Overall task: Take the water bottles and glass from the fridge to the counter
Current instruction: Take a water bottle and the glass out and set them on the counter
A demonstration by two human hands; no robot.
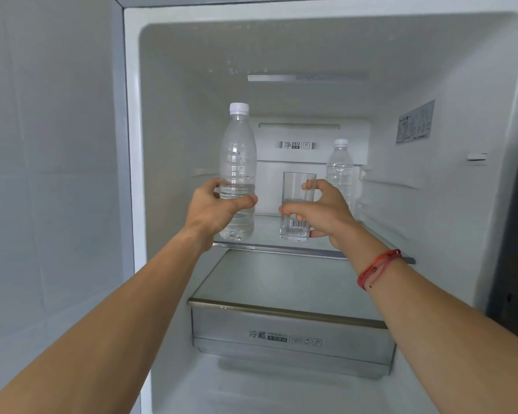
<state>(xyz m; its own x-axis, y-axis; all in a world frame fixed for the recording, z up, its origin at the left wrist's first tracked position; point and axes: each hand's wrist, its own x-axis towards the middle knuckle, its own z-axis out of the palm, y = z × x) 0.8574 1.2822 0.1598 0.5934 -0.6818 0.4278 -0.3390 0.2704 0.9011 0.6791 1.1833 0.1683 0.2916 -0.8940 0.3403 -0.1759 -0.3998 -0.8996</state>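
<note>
Inside the open fridge, my left hand (pixel 219 207) grips the lower half of a clear water bottle (pixel 237 156) with a white cap, held upright at the front of the glass shelf (pixel 266 248). My right hand (pixel 320 210) wraps round a clear drinking glass (pixel 298 182) with a barcode sticker near its base, at the shelf's middle. A second water bottle (pixel 340 168) with a white cap stands upright further back on the right, partly hidden behind my right hand.
A drawer (pixel 290 339) with a printed label sits below the shelf. The fridge's white side walls (pixel 431 189) close in left and right. A grey tiled wall (pixel 51 174) stands to the left of the fridge.
</note>
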